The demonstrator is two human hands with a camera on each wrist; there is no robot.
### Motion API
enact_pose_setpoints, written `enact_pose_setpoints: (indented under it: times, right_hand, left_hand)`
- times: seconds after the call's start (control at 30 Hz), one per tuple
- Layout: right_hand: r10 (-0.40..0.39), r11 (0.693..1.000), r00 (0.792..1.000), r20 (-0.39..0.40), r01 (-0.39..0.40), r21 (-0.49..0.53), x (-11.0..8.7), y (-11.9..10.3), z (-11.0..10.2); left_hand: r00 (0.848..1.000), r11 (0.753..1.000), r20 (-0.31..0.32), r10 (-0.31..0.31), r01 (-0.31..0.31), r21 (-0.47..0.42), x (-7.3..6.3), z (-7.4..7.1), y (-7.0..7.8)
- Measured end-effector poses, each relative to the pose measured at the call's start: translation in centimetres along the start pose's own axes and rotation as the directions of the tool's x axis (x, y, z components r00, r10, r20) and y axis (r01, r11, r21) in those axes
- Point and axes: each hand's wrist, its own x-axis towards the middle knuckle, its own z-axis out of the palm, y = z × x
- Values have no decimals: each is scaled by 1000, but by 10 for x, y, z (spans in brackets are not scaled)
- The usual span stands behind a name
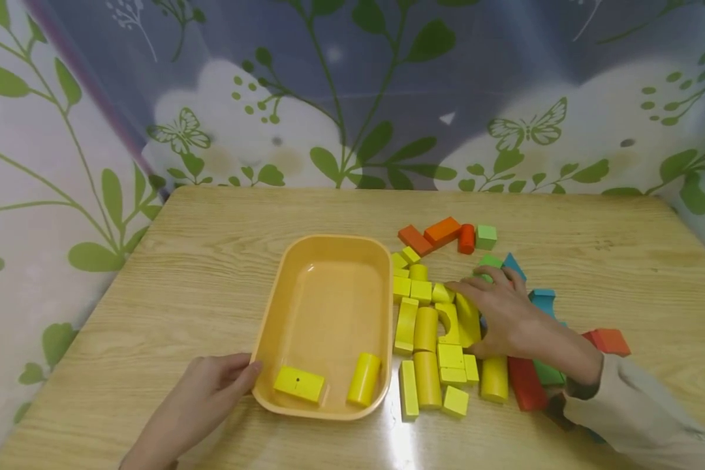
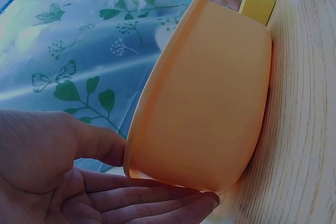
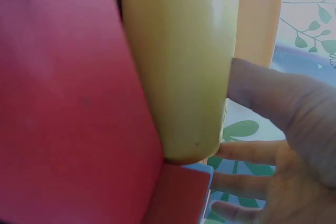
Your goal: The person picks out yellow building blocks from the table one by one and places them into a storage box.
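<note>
In the head view my left hand (image 1: 202,398) holds the near left corner of an orange plastic tray (image 1: 323,238). The left wrist view shows its thumb at the rim and its fingers against the outer wall. Inside the tray lie a yellow rectangular block (image 1: 299,384) and a yellow cylinder (image 1: 364,380). My right hand (image 1: 508,316) reaches over the blocks right of the tray, thumb and fingers spread around a tall yellow block (image 1: 467,320). A yellow half-circle-cutout block (image 1: 446,323) stands beside it. The right hand hides part of the pile.
Several yellow blocks (image 1: 425,329) crowd against the tray's right side. Orange blocks (image 1: 443,232), a red cylinder (image 1: 467,239) and a green cube (image 1: 485,237) lie behind them. A red block (image 1: 527,384) and blue blocks (image 1: 542,300) lie around the right forearm. A leaf-patterned sheet (image 1: 352,130) borders the wooden table (image 1: 211,274).
</note>
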Motion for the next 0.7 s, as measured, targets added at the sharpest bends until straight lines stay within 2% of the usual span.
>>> enact_pose_setpoints:
  times: [0.13, 0.3, 0.4, 0.57, 0.7]
  right_hand:
    - [-32, 999, 999, -12, 33, 13, 2, -2, -3]
    - [-26, 997, 1000, -4, 26, 78, 5, -8, -12]
    - [-37, 996, 999, -21, 38, 81, 7, -15, -18]
    - [-69, 992, 997, -43, 73, 102, 12, -35, -32]
    - [-126, 983, 989, -77, 135, 121, 19, -57, -43]
  left_hand:
    - [1000, 1000, -4, 1, -1, 7, 0, 0, 0]
    - [1000, 1000, -8, 14, -14, 9, -1, 0, 1]
    - [1000, 1000, -7, 18, -18, 4, -1, 0, 1]
    - [1000, 1000, -9, 11, -10, 5, -1, -1, 1]
    - [1000, 1000, -11, 1, -1, 11, 0, -1, 1]
